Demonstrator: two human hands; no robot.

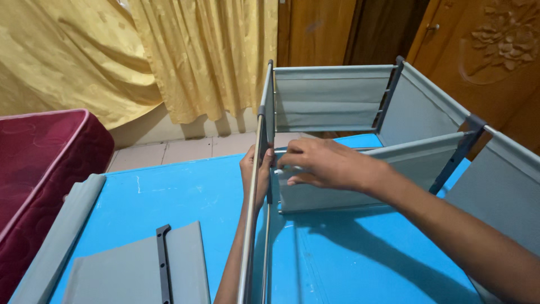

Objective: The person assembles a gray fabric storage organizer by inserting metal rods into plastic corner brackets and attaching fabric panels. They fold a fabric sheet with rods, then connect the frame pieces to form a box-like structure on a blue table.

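Note:
A half-built rack of thin metal rods and grey fabric panels [332,95] stands on a bright blue sheet [185,191]. My left hand [252,174] reaches up from below and wraps around the upright metal rod [251,225] at the rack's left side, by a dark plastic joint. My right hand [323,163] comes in from the right and pinches the end of the middle grey shelf panel [405,163] against that same joint. The fingertips of both hands nearly meet there.
A loose grey panel with a dark plastic connector strip [163,264] lies at the front left, a rolled grey panel [62,236] beside it. A maroon mattress [39,163] borders the left. Yellow curtains [169,56] and wooden doors [484,50] stand behind.

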